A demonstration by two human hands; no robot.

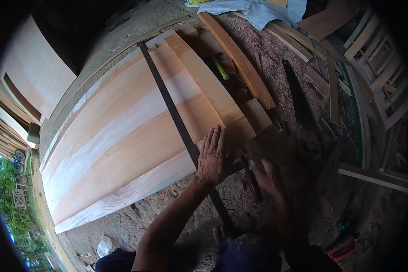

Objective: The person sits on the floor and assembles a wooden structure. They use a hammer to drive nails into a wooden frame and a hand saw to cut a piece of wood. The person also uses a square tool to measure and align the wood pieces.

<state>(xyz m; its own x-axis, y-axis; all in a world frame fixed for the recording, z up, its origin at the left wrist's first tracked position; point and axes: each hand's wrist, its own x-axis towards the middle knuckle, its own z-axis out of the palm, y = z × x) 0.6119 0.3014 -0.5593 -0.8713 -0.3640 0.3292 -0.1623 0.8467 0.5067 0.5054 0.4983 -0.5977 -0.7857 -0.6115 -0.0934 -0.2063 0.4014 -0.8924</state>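
A broad pale wooden panel [118,136], made of joined boards, lies across the left and middle of the view. The long dark metal bar of a clamp [167,100] crosses it, running from the far edge down toward my legs. My left hand [212,156] rests flat with fingers stretched out at the panel's near right corner, beside the bar. Close by, a dark upright clamp part [253,182] stands off the panel's near edge. My right hand [268,174] is at that part, its fingers bent, dark and blurred; its grip is not clear.
A narrower board [208,84] lies on the panel's right side. Farther right are an orange-brown timber [238,59], a handsaw [299,99] and wood shavings [267,59]. Wood offcuts [331,86] and a frame [376,179] lie at the right. Panels [41,68] lean at the left.
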